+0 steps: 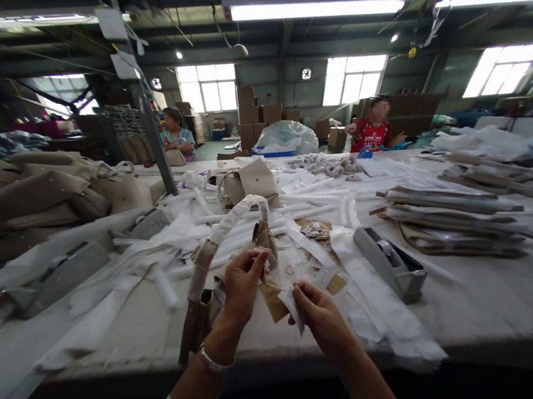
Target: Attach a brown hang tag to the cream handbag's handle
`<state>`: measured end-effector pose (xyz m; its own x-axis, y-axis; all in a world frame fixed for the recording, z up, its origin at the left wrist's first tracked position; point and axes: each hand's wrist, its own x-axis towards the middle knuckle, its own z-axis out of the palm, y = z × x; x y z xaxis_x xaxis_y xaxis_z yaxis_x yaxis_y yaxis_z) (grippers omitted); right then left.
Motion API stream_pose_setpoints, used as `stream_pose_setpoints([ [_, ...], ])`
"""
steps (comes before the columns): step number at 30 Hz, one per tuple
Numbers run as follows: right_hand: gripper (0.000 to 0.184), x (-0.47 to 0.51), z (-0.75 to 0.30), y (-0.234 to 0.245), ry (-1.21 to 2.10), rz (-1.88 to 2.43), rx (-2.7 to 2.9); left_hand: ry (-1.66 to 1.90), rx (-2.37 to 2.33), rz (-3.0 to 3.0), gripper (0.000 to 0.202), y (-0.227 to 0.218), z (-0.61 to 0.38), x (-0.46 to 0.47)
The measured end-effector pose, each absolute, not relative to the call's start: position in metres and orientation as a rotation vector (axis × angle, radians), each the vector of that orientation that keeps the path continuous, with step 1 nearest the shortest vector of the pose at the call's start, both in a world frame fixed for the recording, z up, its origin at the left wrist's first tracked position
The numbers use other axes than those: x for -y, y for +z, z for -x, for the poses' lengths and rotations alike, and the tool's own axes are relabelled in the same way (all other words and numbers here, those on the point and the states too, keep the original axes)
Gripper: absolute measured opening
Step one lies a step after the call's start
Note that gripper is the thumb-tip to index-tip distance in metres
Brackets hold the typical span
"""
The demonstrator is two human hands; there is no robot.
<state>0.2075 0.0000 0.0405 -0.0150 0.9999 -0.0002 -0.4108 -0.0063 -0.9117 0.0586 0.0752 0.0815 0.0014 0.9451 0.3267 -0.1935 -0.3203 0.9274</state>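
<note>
Factory hall with fluorescent strip lights, tall windows and stacked cardboard boxes; foreground, a long pale worktable point(494, 296) littered with white paper strips. Left hand point(243, 285), wearing a silver bracelet at the wrist, is raised upright with fingers pinched together on a small brown cardboard tag point(273, 300) and on the hardware end of a beige bag strap wrapped in white paper point(232, 224), which arches up and falls to the table edge. Right hand point(322, 315) grips the lower corner of the same tag along with a scrap of white paper, thumb and forefinger closed on it. Both hands hover just above the near table edge. Grey tape dispenser point(389, 258) sits to the right, well apart. Flat stacks of wrapped beige bags point(455, 219) lie beyond it; more beige bags point(40, 190) pile at left. Two seated workers, one in a red shirt point(372, 134), occupy the far end.
</note>
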Motion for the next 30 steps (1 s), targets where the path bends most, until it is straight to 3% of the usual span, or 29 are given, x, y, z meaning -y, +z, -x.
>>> stream_pose_setpoints([
  [4, 0.053, 0.012, -0.203, 0.053, 1.540, 0.801, 0.686, 1.363, -0.959, -1.374, 0.039, 0.071, -0.050, -0.066],
  [7, 0.041, 0.015, -0.201, 0.063, 1.611, 0.769, 0.473, 1.360, -0.978, -1.373, 0.042, 0.068, -0.043, -0.052],
  [12, 0.037, 0.014, -0.196, 0.067, 1.651, 0.726, 0.327, 1.351, -0.922, -1.557, 0.022, 0.071, -0.035, -0.020],
  [24, 0.041, 0.024, -0.182, 0.052, 1.393, 0.979, 0.769, 1.173, -0.934, -1.495, 0.020, 0.058, -0.037, -0.010],
  [30, 0.025, 0.026, -0.186, 0.049, 1.654, 0.821, 0.446, 1.247, -0.901, -1.307, 0.019, 0.056, -0.023, -0.012],
])
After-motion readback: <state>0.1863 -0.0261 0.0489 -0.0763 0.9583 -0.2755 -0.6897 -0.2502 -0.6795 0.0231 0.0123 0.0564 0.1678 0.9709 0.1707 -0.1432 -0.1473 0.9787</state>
